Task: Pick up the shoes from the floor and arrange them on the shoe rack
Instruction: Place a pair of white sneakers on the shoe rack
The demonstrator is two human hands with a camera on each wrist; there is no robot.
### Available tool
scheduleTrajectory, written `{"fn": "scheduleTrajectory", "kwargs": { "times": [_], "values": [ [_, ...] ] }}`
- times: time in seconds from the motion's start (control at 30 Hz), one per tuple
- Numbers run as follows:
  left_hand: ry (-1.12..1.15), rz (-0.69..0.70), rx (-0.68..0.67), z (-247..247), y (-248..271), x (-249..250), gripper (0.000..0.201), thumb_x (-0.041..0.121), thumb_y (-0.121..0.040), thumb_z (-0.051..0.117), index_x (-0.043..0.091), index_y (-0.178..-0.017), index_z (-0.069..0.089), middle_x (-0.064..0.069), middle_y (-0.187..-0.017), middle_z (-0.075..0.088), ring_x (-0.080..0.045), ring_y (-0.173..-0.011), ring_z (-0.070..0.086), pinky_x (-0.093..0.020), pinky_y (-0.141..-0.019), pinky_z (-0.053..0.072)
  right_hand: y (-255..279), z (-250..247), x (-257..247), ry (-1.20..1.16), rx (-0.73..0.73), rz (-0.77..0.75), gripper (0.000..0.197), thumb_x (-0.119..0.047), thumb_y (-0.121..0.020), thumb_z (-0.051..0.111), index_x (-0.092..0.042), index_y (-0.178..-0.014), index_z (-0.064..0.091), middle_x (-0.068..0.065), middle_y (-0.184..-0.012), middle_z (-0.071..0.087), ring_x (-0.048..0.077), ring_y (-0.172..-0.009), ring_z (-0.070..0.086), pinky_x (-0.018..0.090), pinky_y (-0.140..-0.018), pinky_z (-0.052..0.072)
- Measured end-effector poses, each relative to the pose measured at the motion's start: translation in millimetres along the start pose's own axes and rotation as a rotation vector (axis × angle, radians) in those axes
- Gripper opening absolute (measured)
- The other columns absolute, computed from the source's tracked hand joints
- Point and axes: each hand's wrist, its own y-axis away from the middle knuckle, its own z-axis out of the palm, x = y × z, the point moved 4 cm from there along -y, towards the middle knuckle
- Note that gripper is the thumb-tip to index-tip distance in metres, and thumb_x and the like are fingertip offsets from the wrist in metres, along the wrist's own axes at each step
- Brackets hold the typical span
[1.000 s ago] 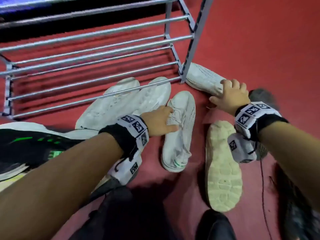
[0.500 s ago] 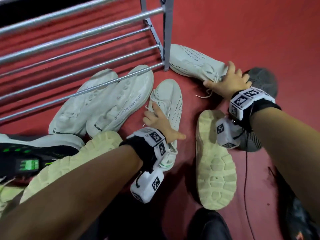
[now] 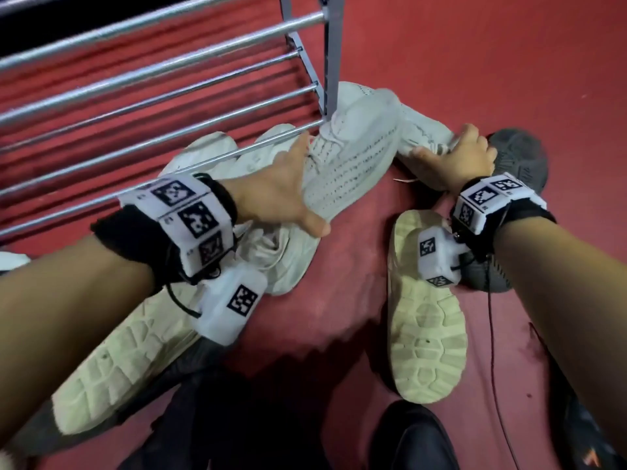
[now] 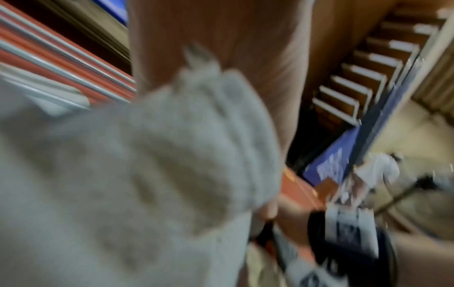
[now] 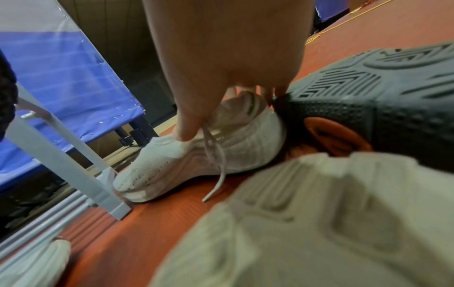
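My left hand (image 3: 281, 195) grips a white knit sneaker (image 3: 353, 164) across its middle and holds it off the red floor, toe near the grey shoe rack's corner post (image 3: 330, 62). The left wrist view shows that sneaker (image 4: 123, 174) only as a blur. My right hand (image 3: 464, 157) holds the matching white sneaker (image 3: 420, 130) by its collar; it lies on the floor beside the post. In the right wrist view my thumb (image 5: 186, 128) presses its laces while the fingers hook into the opening of the shoe (image 5: 172, 165).
Two more white shoes (image 3: 203, 154) lie partly under the rack's lowest bars. Cream-soled shoes lie sole-up at the right (image 3: 427, 317) and lower left (image 3: 129, 361). A dark grey shoe (image 3: 519, 154) sits just behind my right hand. Bare red floor (image 3: 475, 45) stretches right of the rack.
My left hand closed on the white sneaker and lifted it up toward the rack's corner post. My right hand settled onto the other sneaker's collar. The view has dropped closer.
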Motion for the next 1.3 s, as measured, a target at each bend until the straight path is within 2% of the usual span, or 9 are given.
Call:
{"fn": "scheduleTrajectory", "kwargs": {
  "times": [0.1, 0.2, 0.3, 0.57, 0.73, 0.83, 0.93, 1.17, 1.3],
  "values": [
    [0.027, 0.002, 0.116, -34.4, 1.9, -2.8, 0.132, 0.029, -0.061, 0.086, 0.028, -0.15, -0.011, -0.003, -0.151, 0.029, -0.031, -0.131, 0.041, -0.042, -0.099, 0.04, 9.4, 1.3, -4.8, 0.041, -0.027, 0.047, 0.092, -0.056, -0.076, 0.065, -0.01, -0.145, 0.026, 0.021, -0.145, 0.032, 0.037, -0.135, 0.028, 0.047, -0.11, 0.026],
    [-0.235, 0.073, 0.132, -55.3, 11.2, -10.6, 0.14, 0.027, -0.056, 0.089, 0.019, -0.15, -0.014, -0.005, -0.154, 0.017, -0.022, -0.138, 0.028, -0.026, -0.11, 0.027, 15.0, 4.8, -9.3, 0.117, -0.083, 0.07, 0.089, -0.064, -0.076, 0.06, -0.008, -0.14, 0.034, 0.023, -0.143, 0.032, 0.038, -0.133, 0.028, 0.047, -0.109, 0.027],
    [-0.447, 0.072, 0.061, -53.0, 21.1, -26.9, 0.134, 0.009, -0.057, 0.087, 0.022, -0.151, -0.008, 0.001, -0.141, 0.03, -0.016, -0.122, 0.039, -0.011, -0.089, 0.027, 18.9, 11.2, -11.5, 0.067, -0.083, 0.091, 0.086, -0.063, -0.077, 0.06, -0.003, -0.136, 0.038, 0.023, -0.143, 0.03, 0.04, -0.131, 0.032, 0.048, -0.108, 0.028],
    [-0.342, -0.075, 0.138, -57.7, 44.6, -87.1, 0.1, 0.024, -0.07, 0.081, 0.02, -0.149, 0.022, 0.004, -0.149, 0.032, -0.017, -0.131, 0.038, -0.028, -0.106, 0.031, 26.7, 24.5, -9.6, -0.149, -0.089, 0.155, 0.088, -0.058, -0.077, 0.063, -0.009, -0.142, 0.03, 0.021, -0.144, 0.031, 0.044, -0.132, 0.033, 0.054, -0.11, 0.027],
    [0.282, -0.241, 0.628, -63.8, 60.0, -83.7, 0.043, 0.04, -0.086, 0.062, 0.023, -0.125, 0.053, 0.003, -0.126, 0.054, -0.018, -0.101, 0.059, -0.023, -0.081, 0.051, 30.2, 24.3, -9.2, -0.267, -0.084, 0.21, 0.094, -0.059, -0.071, 0.062, -0.012, -0.144, 0.027, 0.017, -0.147, 0.028, 0.042, -0.133, 0.033, 0.051, -0.11, 0.028],
    [0.366, -0.562, 1.069, -43.9, 68.0, -84.1, 0.046, 0.04, -0.085, 0.056, 0.016, -0.125, 0.051, -0.006, -0.133, 0.048, -0.026, -0.125, 0.043, -0.03, -0.1, 0.032, 32.3, 24.9, -7.6, -0.326, -0.069, 0.23, 0.097, -0.06, -0.065, 0.065, -0.011, -0.142, 0.03, 0.018, -0.144, 0.031, 0.041, -0.131, 0.036, 0.048, -0.108, 0.033],
    [0.506, -0.787, 1.325, -8.7, 83.7, -72.0, 0.052, 0.034, -0.083, 0.058, 0.007, -0.126, 0.044, -0.011, -0.131, 0.045, -0.025, -0.122, 0.043, -0.029, -0.094, 0.026, 32.3, 21.5, -6.6, -0.376, -0.056, 0.254, 0.101, -0.062, -0.058, 0.068, -0.008, -0.137, 0.035, 0.02, -0.139, 0.037, 0.04, -0.128, 0.04, 0.046, -0.106, 0.036],
    [0.811, -0.879, 1.071, 39.4, 73.0, -70.8, 0.079, 0.056, -0.08, 0.057, 0.0, -0.132, 0.036, -0.012, -0.128, 0.051, -0.025, -0.102, 0.051, -0.032, -0.082, 0.032, 37.0, 28.2, 4.6, -0.376, -0.155, 0.231, 0.099, -0.067, -0.061, 0.069, -0.009, -0.132, 0.03, 0.019, -0.135, 0.045, 0.037, -0.123, 0.047, 0.048, -0.104, 0.038],
    [0.653, -0.783, 0.752, 49.2, 50.4, -60.7, 0.096, 0.069, -0.083, 0.044, -0.006, -0.141, 0.031, -0.018, -0.142, 0.042, -0.031, -0.125, 0.047, -0.037, -0.098, 0.036, 37.4, 27.3, 4.0, -0.43, -0.217, 0.212, 0.107, -0.065, -0.059, 0.071, -0.012, -0.138, 0.024, 0.016, -0.135, 0.047, 0.034, -0.122, 0.049, 0.046, -0.105, 0.039]
  ]
}}
